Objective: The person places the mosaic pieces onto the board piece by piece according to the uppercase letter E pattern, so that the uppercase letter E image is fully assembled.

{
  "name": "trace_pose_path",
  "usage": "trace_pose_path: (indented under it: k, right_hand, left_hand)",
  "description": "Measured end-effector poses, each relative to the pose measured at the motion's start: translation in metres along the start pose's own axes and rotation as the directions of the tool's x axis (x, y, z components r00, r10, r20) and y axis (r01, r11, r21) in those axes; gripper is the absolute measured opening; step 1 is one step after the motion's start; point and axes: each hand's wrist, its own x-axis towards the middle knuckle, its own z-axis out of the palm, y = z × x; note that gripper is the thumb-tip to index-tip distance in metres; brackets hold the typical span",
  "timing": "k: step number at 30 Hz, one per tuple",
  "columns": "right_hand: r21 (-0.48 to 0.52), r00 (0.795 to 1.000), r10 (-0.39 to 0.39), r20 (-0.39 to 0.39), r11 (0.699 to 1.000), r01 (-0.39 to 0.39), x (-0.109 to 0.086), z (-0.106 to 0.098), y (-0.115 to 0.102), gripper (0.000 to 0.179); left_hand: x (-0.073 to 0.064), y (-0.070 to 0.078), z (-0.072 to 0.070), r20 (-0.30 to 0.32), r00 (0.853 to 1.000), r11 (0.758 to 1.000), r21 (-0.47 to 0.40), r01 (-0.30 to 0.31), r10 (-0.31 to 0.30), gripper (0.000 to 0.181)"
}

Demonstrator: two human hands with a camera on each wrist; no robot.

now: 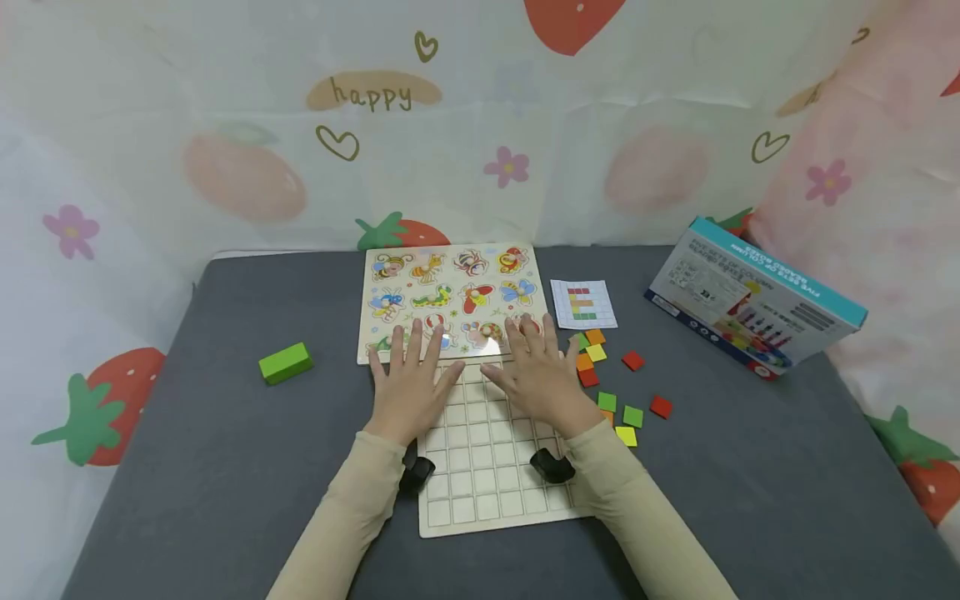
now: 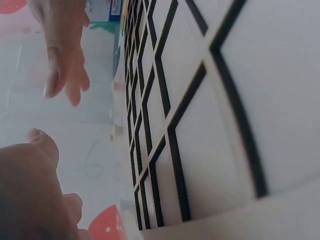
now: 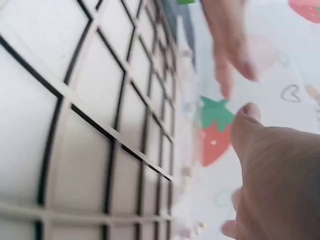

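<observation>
Both hands are held palm down with fingers spread over a pale wooden grid board [image 1: 474,483]. My left hand [image 1: 405,396] overlaps the board's upper left edge, and its fingertips overlap the lower edge of a picture board of insects [image 1: 450,283]. On the other side, my right hand [image 1: 546,383] covers the upper right of the grid, fingertips over the picture board's lower right corner. The thumbs point toward each other with a gap between them. In the left wrist view the grid's white cells [image 2: 200,115] look bare. Neither hand holds anything.
Right of the board lie several small square tiles, among them a red tile [image 1: 661,407] and a green tile [image 1: 633,416]. A printed pattern card [image 1: 583,305] lies above them. A cardboard box [image 1: 750,300] stands back right; a green block [image 1: 286,363] sits left.
</observation>
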Motion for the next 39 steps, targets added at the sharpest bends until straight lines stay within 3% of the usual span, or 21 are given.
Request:
trace_pose_path:
  k: [5,10,15,20,26,39]
  right_hand:
    - [0.202,0.994,0.026,0.103,0.978,-0.046,-0.020,-0.029,0.037,0.081]
    - [0.246,0.979,0.088,0.182,0.960,-0.132,-0.038,-0.058,0.094,0.057]
    - [0.255,0.970,0.165,0.181,0.944,-0.208,-0.043,-0.059,0.139,0.030]
    - [0.291,0.969,0.192,0.154,0.929,-0.230,-0.037,-0.045,0.168,0.030]
    - [0.327,0.965,0.201,0.168,0.912,-0.247,-0.028,-0.035,0.182,0.038]
    - [0.308,0.973,0.171,0.156,0.928,-0.212,-0.023,-0.032,0.174,0.031]
  left_hand:
    - [-0.016,-0.015,0.003,-0.007,0.998,0.997,-0.051,-0.062,0.061,0.068]
    - [-0.039,-0.034,0.008,-0.065,0.990,0.977,-0.166,-0.137,0.128,0.063]
    - [-0.052,-0.049,0.018,-0.047,0.980,0.953,-0.229,-0.200,0.195,0.066]
    - [-0.049,-0.057,0.023,-0.065,0.967,0.947,-0.195,-0.255,0.247,0.063]
    - [-0.043,-0.057,0.023,-0.073,0.965,0.950,-0.169,-0.262,0.253,0.064]
    - [-0.045,-0.058,0.023,-0.078,0.969,0.955,-0.169,-0.244,0.234,0.063]
